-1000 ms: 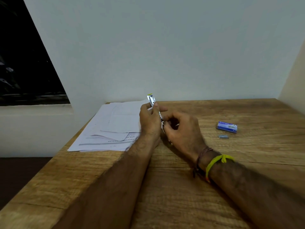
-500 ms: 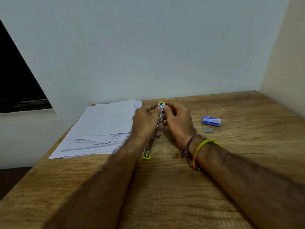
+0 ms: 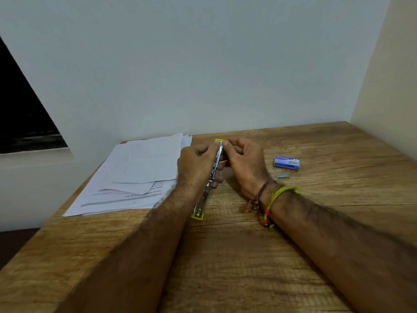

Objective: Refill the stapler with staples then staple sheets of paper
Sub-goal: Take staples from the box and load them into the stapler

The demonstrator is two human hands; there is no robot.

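A slim metal stapler [image 3: 208,184] with yellow ends lies opened out flat, its near end resting on the wooden table [image 3: 225,256]. My left hand [image 3: 195,166] grips its middle from the left. My right hand [image 3: 244,164] pinches its far yellow tip from the right. A stack of white paper sheets [image 3: 135,175] lies to the left of my hands. To the right sits a small blue staple box [image 3: 286,163], with a short strip of staples [image 3: 282,176] just in front of it.
A pale wall rises right behind the table, and a second wall closes the right side. The table's left edge drops off beside the papers. A dark window opening is at the far left.
The stapler went from held upright in the air to opened out along the table. The view shifted left to right, and little has moved over the last half second.
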